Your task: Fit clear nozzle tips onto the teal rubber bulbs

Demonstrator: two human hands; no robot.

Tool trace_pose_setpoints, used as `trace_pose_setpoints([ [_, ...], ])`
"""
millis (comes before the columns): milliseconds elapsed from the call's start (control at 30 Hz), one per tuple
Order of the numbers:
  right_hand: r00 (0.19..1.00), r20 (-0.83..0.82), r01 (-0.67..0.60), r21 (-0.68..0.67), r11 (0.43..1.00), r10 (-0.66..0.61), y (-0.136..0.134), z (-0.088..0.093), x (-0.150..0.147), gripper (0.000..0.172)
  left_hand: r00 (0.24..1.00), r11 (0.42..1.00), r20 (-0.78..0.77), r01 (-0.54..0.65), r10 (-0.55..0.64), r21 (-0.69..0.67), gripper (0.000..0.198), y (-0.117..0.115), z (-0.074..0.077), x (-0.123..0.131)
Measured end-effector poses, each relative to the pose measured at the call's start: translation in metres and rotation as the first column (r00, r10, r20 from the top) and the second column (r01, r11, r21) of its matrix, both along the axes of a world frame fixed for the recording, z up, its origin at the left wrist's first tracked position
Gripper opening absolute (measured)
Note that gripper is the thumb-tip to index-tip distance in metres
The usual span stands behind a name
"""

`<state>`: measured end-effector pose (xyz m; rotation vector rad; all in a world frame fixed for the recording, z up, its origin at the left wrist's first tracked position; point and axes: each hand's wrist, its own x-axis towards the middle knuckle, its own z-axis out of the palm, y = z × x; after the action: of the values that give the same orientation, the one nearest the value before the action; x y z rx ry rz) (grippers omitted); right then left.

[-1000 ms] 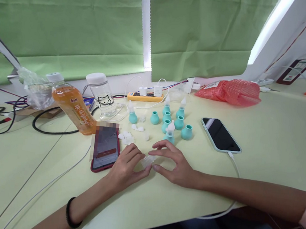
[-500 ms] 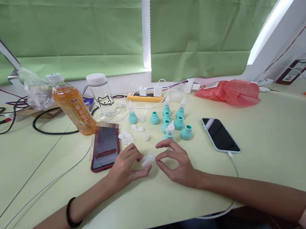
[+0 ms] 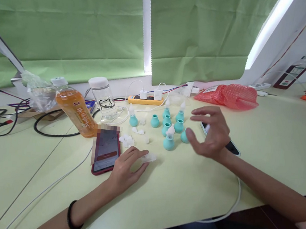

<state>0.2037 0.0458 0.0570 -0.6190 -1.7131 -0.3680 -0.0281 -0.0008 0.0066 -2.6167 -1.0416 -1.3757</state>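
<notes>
My left hand (image 3: 127, 166) rests on the pale green table (image 3: 178, 190), fingers closed round a small clear plastic piece (image 3: 148, 157), right beside a red-cased phone (image 3: 106, 152). My right hand (image 3: 209, 133) hovers above the table with fingers spread and curved, holding nothing, just right of a cluster of teal rubber bulbs (image 3: 171, 125). Some bulbs carry white tips. Loose white tips (image 3: 133, 136) lie between the phone and the bulbs.
An orange drink bottle (image 3: 75, 110) leans at the left beside a clear jar (image 3: 104, 98) and black cables (image 3: 18, 122). A yellow power strip (image 3: 145, 99) sits at the back. A phone in a mint case (image 3: 231, 146) lies under my right hand. Red bubble wrap (image 3: 230, 95) is further back.
My right hand let go of the clear piece, lifted and moved right and back toward the bulbs, opening its fingers. My left hand stays low, still holding the piece.
</notes>
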Motion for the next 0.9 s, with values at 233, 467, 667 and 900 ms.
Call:
trace_pose_setpoints([
  [233,0.841,0.518,0.437,-0.483,0.759,-0.155,0.029,0.027,0.037,0.026,0.997,0.997,0.041,-0.057,0.059,-0.049,0.021,-0.002,0.002,0.0],
  [467,0.738,0.673,0.559,-0.651,0.513,0.051,0.031,0.0,0.041,0.032,0.995,0.986,0.092,-0.022,0.037,-0.167,0.018,-0.001,0.004,0.002],
  [667,0.994,0.1,0.044,-0.759,0.649,0.05,0.023,0.002,0.042,0.027,0.96,0.927,0.27,0.03,0.077,-0.374,0.02,-0.001,-0.002,0.003],
  [900,0.933,0.05,-0.25,-0.62,0.744,0.356,-0.024,-0.01,0.003,0.026,0.88,0.807,0.468,0.219,0.08,-0.549,0.017,-0.002,0.001,0.007],
])
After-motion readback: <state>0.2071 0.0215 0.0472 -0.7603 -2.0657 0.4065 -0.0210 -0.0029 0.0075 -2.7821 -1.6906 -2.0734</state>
